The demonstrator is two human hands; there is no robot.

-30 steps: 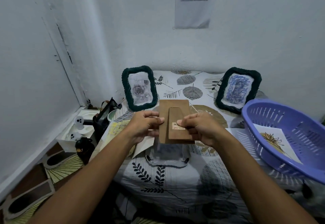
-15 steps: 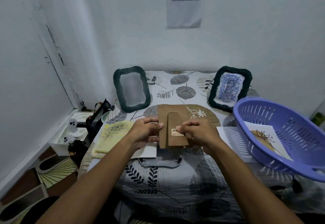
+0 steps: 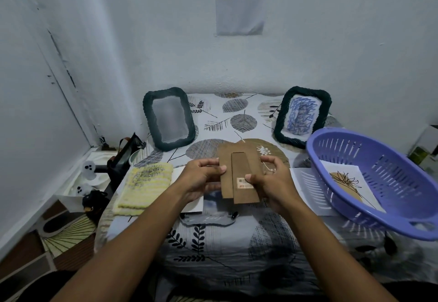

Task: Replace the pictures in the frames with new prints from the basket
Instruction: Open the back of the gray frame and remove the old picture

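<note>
Dim, cool bluish cast overall; walls read grey-blue. Light is soft and diffuse, source not visible. Deep shadow along bottom edge under the forearms. Glass of left frame (image 3: 169,119) shows hazy glare, content washed out. Wide-angle distortion bends wall lines at left. Paper on wall (image 3: 239,3) text too soft to read. Mild noise throughout.

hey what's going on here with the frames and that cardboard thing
A person is swapping pictures in frames. Both hands, the left hand and right hand, hold a brown frame backing board above the table. The left frame looks blank, the right frame shows a blue scribble picture. A new print lies in the purple basket.
</note>
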